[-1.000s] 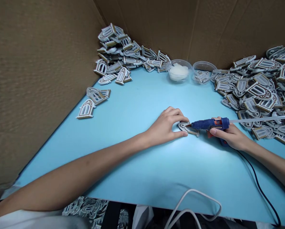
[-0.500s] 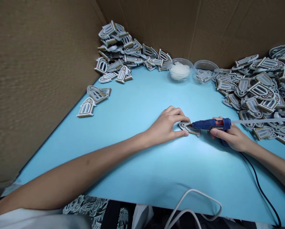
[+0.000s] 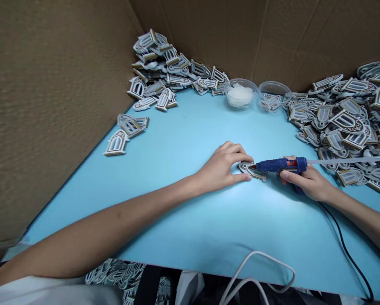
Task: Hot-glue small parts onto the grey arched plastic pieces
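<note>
On the blue tabletop lies a small white arched window piece (image 3: 256, 174), flat, with its base edge towards the right. My left hand (image 3: 226, 166) grips its rounded end between thumb and fingers. A blue hot glue gun (image 3: 272, 165) is in my right hand (image 3: 311, 183), fingers wrapped round the handle. The gun's nozzle points left and meets the top of the window piece, close to my left fingertips. A long translucent glue stick (image 3: 349, 160) sticks out of the gun's back. Whether glue is flowing is too small to make out.
Piles of similar window pieces stand at the back left (image 3: 174, 67) and right (image 3: 349, 118). Several more lie at the left (image 3: 116, 143). Two clear tubs (image 3: 241, 104) (image 3: 274, 106) sit at the back. A black cord (image 3: 342, 241) and white cable (image 3: 272, 264) cross the front.
The whole view has shifted very slightly. Both hands, the glue gun and the window piece keep the same places relative to one another.
</note>
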The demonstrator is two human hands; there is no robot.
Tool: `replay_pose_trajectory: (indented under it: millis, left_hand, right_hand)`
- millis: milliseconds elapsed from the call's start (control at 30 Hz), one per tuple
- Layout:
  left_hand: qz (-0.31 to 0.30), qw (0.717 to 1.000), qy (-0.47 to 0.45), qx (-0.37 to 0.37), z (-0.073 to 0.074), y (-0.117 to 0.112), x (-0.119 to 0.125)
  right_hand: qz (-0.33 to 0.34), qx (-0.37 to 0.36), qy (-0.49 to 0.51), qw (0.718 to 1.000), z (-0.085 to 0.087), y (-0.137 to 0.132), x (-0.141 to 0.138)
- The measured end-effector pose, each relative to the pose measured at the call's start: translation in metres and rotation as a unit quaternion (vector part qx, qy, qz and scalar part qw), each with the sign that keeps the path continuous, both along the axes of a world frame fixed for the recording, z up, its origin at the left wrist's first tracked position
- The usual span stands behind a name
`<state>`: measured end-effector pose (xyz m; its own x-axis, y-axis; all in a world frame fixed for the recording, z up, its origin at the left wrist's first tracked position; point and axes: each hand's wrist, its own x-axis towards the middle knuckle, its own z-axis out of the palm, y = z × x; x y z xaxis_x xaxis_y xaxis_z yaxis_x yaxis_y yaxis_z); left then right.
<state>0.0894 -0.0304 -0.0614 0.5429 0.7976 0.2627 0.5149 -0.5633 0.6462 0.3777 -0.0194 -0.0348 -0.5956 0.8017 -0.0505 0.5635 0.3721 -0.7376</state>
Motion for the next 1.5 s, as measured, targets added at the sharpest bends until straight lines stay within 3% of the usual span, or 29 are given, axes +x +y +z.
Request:
replay_pose_trajectory:
  millis: [567,733,900,1100,1300,1500]
  left_hand:
    - [0.004,1.000,0.005,-0.013,0.001,0.000,0.001]
    - [0.006,1.000,0.020,-0.006,0.001,0.000,0.001]
    - [-0.018,1.000,-0.004,0.019,0.003,-0.003,0.000]
    - [-0.055,0.992,0.061,0.091,0.004,-0.009,0.001]
    - [-0.002,0.993,-0.042,0.111,0.002,-0.010,0.000]
    - [0.004,0.998,0.029,0.046,0.003,-0.006,-0.001]
  right_hand:
    - [-0.021,-0.031,0.015,0.999,0.000,-0.001,0.000]
    - [-0.050,-0.139,0.183,0.972,-0.007,-0.004,0.003]
    - [-0.159,-0.106,0.291,0.937,-0.010,-0.003,0.002]
    - [-0.162,-0.110,0.304,0.932,-0.004,-0.002,-0.001]
    - [-0.173,-0.129,0.323,0.922,-0.003,-0.004,-0.002]
    - [-0.164,-0.107,0.277,0.941,-0.008,-0.003,0.005]
